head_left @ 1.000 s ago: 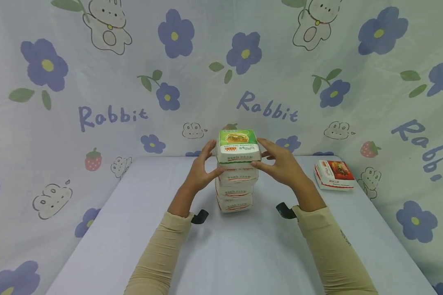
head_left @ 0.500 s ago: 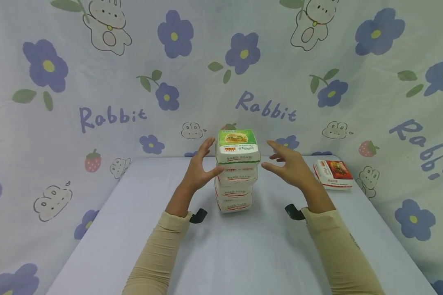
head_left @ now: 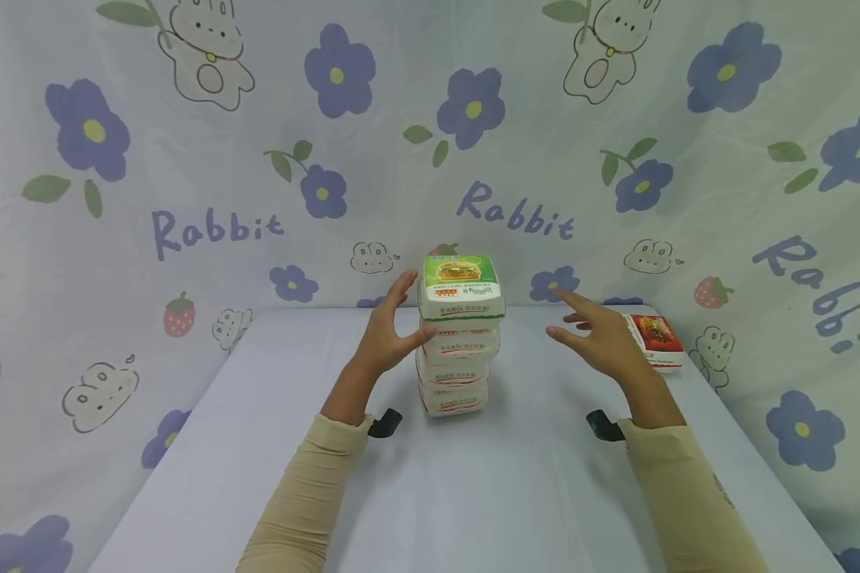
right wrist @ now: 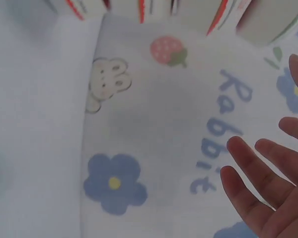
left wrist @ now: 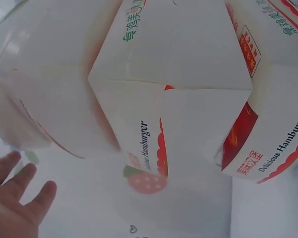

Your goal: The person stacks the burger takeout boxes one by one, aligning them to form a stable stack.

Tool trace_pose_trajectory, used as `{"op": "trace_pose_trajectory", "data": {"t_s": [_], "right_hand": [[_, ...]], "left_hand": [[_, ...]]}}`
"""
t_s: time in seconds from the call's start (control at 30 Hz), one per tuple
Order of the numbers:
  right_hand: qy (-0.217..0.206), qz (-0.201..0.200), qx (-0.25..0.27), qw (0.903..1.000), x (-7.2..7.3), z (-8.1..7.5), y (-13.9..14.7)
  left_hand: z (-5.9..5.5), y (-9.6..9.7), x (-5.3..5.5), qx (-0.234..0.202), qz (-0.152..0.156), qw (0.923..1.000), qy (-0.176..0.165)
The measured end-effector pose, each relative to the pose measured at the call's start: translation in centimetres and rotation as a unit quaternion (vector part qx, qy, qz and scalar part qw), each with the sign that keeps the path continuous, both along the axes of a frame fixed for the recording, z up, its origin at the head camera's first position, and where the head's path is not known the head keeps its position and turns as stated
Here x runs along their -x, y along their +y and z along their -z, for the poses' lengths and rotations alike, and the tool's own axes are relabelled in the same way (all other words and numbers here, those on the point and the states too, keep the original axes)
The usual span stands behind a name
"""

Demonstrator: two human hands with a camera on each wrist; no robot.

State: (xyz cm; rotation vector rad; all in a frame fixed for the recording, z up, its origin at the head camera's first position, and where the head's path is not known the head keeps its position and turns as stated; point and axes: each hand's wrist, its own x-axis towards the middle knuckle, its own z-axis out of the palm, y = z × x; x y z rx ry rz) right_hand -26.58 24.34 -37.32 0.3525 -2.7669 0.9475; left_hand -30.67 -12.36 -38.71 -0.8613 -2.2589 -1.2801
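"Nearest?"
"Desk [head_left: 473, 509], at the lower frame edge; centrally, the box stack [head_left: 461, 341], left hand [head_left: 385, 333] beside it, fingers spread, contact unclear."
"Right hand [head_left: 603, 338]?"
"Spread too, a gap off the stack; beyond, the red-topped box [head_left: 658, 334] near the desk's right edge."

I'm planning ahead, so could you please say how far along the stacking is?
Done: the stack stands, green-topped box uppermost. In hand: nothing looks gripped; the left hand is beside the stack, the right hand clear of it. Remaining, probably: the red-topped box, lying separately.
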Motion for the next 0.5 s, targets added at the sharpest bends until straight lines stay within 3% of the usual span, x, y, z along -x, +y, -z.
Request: {"op": "trace_pose_trajectory", "data": {"t_s": [0.5], "right_hand": [[-0.043, 0.111, -0.019, 0.9927, -0.2, 3.6, 6.8]], "left_hand": [[-0.9, -0.1, 0.1, 0.005, -0.001, 0.9997, 0.026]]}}
